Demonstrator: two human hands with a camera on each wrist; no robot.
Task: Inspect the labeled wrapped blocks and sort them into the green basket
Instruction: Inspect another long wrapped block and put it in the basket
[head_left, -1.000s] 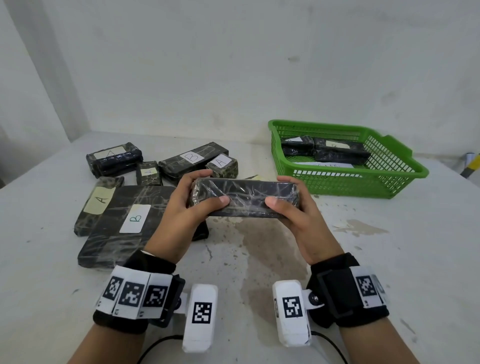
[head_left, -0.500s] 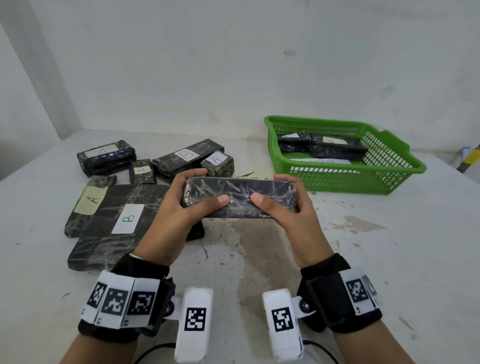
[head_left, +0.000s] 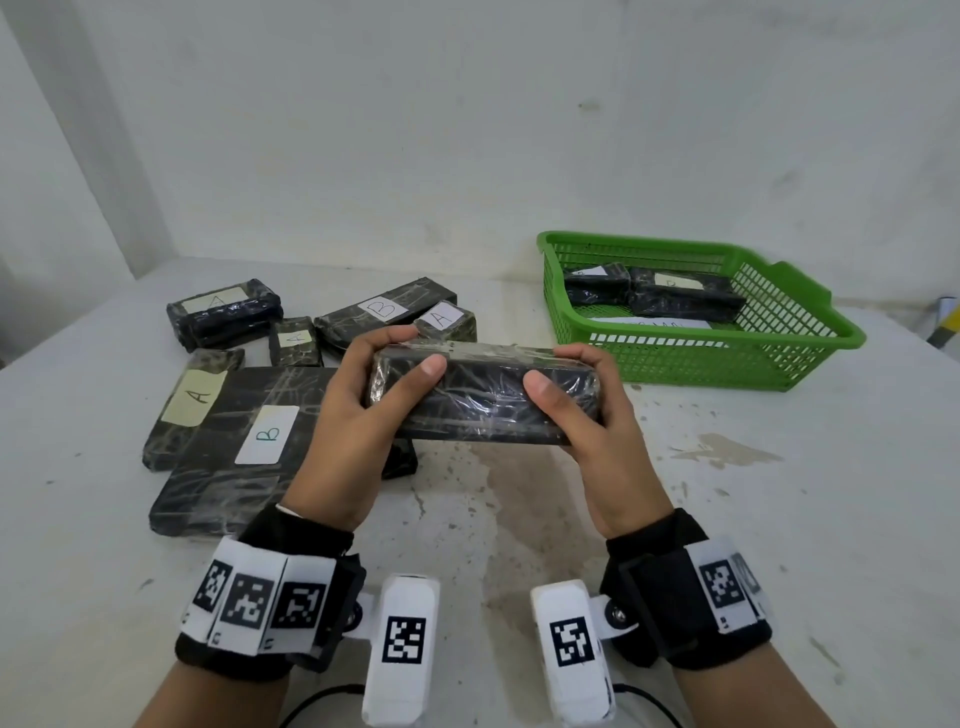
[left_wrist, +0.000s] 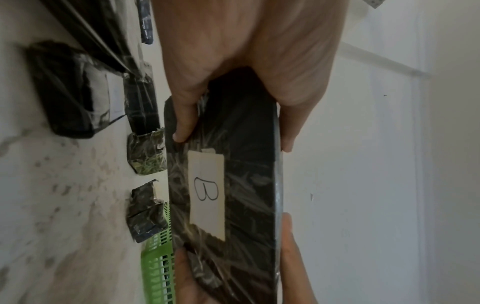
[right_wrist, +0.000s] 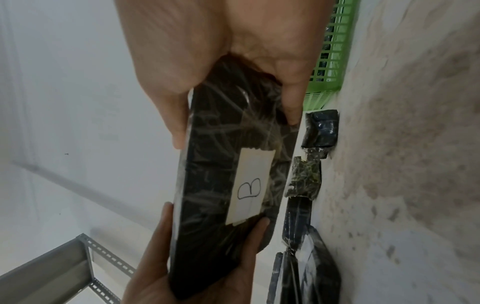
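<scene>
I hold a long black wrapped block (head_left: 483, 397) above the table with both hands. My left hand (head_left: 363, 400) grips its left end and my right hand (head_left: 582, 400) grips its right end, thumbs on the near face. Its far face carries a white label marked B (left_wrist: 207, 192) (right_wrist: 249, 188), which shows only in the wrist views. The green basket (head_left: 769, 358) stands at the back right with two wrapped blocks (head_left: 675, 296) and a paper inside. Several more labelled blocks, marked A (head_left: 192, 400) and B (head_left: 267, 434), lie on the table to the left.
The white stained table (head_left: 779, 519) stretches to the right and front of my hands. A white wall stands close behind. A grey metal shelf frame (right_wrist: 59, 263) shows in the right wrist view. Something yellow and black (head_left: 943, 325) sticks out at the far right edge.
The block has stayed in both hands at about the same height; my right thumb slid slightly inward along its near face. The head view shifted a little.
</scene>
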